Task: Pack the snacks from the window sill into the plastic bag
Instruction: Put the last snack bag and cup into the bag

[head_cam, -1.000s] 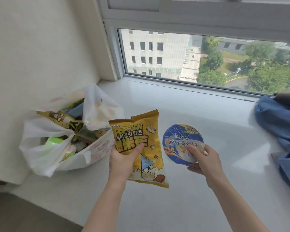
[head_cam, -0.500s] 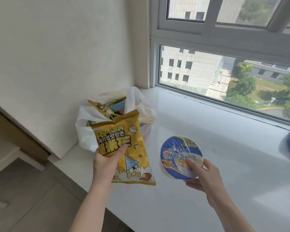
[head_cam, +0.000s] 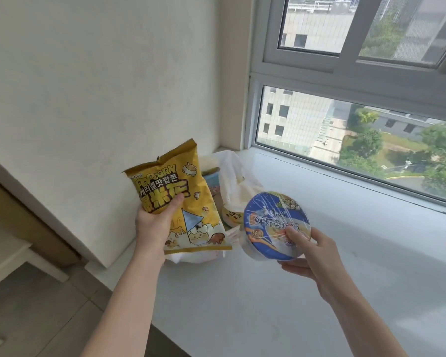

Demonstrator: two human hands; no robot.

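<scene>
My left hand grips a yellow popcorn bag by its lower left side and holds it upright in front of the white plastic bag. My right hand holds a blue-lidded instant noodle bowl, thumb on the lid, tilted toward me just right of the plastic bag. The plastic bag sits in the corner of the white window sill against the wall. The popcorn bag hides most of it. Other snack packets show inside.
The wall stands left of the sill and the window behind it. The sill's front edge drops to a grey tiled floor at lower left. A pale wooden piece of furniture stands at the far left.
Both hands have lifted and carried the popcorn bag and the noodle bowl up toward the plastic bag. My view has swung left and up; the blue cloth on the right is out of view.
</scene>
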